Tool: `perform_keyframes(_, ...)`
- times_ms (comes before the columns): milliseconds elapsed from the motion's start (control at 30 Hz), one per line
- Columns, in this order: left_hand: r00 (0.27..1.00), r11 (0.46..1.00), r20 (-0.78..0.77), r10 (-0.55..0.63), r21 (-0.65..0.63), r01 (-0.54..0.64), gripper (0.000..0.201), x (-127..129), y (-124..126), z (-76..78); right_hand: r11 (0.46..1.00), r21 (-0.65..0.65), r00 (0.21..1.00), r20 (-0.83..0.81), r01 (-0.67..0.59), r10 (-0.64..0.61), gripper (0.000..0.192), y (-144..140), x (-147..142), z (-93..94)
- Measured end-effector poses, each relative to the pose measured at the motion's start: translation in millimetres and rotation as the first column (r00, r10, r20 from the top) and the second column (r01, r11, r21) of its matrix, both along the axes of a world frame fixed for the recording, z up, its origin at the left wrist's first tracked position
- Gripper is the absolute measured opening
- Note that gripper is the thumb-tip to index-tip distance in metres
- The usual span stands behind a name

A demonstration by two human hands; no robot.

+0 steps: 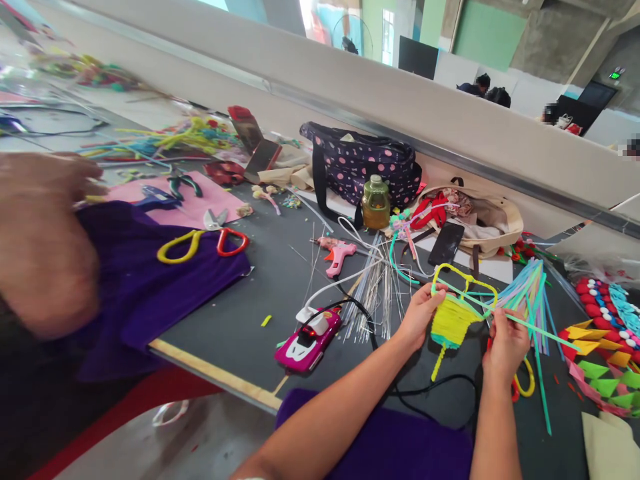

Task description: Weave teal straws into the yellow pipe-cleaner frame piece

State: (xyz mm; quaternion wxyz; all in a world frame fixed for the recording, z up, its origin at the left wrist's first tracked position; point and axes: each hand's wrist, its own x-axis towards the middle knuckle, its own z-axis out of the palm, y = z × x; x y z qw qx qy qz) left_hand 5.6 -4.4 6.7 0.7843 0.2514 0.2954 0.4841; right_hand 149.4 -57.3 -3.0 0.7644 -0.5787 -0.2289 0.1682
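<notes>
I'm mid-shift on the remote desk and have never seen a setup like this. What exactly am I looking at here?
There is no machine: the single picture comes from a camera on a person's head, looking forward and down at their two bare hands. Their left hand pinches a yellow fuzzy frame with a wrapped lower body; their right hand pinches a long mint-green fuzzy stem that crosses it. The blurred hand at far left belongs to someone else.

On the dark grey tabletop lie a pink glue gun, thin silvery wires, a magenta-and-white car-shaped device with a white plug on it, and a bundle of pastel fuzzy stems. Behind them stand a greenish see-through bottle and a dark, pink-dotted fabric bag.
</notes>
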Motion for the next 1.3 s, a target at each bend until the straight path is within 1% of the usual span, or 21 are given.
perform_keyframes(100,1.000,1.000,0.014,-0.013,0.022,0.013,0.036,1,-2,0.1,0.997,-0.065,0.998,0.027,-0.052,0.054,0.037,3,-7,-3.8)
perform_keyframes(200,0.999,0.998,0.026,-0.027,0.060,0.025,0.034,1,-4,0.3,0.989,-0.104,0.993,0.038,-0.107,0.112,0.036,4,-11,-5.5)
perform_keyframes(433,0.996,0.994,0.003,-0.088,0.064,0.088,0.039,1,-4,-0.1,0.970,-0.124,0.978,-0.004,-0.208,0.209,0.035,4,-16,-4.2)
perform_keyframes(533,0.995,0.993,-0.002,-0.102,0.060,0.102,0.038,1,-4,-1.2,0.974,-0.141,0.981,0.056,-0.176,0.185,0.036,3,-14,-6.1)
perform_keyframes(700,0.997,0.996,0.003,-0.081,0.033,0.081,0.038,1,-3,-2.2,0.981,-0.195,0.970,0.232,-0.024,0.070,0.036,3,-9,-11.4)
perform_keyframes(767,0.997,0.997,0.002,-0.076,0.031,0.076,0.037,0,-3,-1.9,0.981,-0.189,0.958,0.286,0.033,0.023,0.035,3,-8,-13.0)
perform_keyframes(800,0.997,0.997,0.002,-0.074,0.032,0.074,0.037,0,-3,-1.6,0.984,-0.170,0.959,0.283,0.047,0.003,0.034,4,-8,-13.5)
perform_keyframes(867,0.998,0.997,0.006,-0.070,0.035,0.070,0.035,0,-3,-0.4,0.992,-0.120,0.981,0.194,0.028,-0.004,0.033,5,-8,-13.9)
perform_keyframes(967,0.998,0.998,0.013,-0.056,0.023,0.056,0.035,0,-4,2.1,0.994,-0.056,0.995,-0.030,-0.094,0.092,0.034,7,-11,-12.6)
perform_keyframes(1033,0.999,0.999,0.022,-0.046,0.003,0.046,0.036,0,-4,3.6,0.991,-0.022,0.987,-0.094,-0.134,0.131,0.033,8,-13,-11.1)
perform_keyframes(1133,0.998,0.998,0.031,-0.057,-0.006,0.057,0.040,0,-5,4.3,0.994,-0.012,0.993,-0.052,-0.105,0.104,0.031,8,-16,-9.2)
perform_keyframes(1300,0.996,0.996,-0.002,-0.087,-0.006,0.087,0.043,0,-7,3.2,0.994,-0.064,0.996,0.027,-0.087,0.089,0.031,8,-19,-7.8)
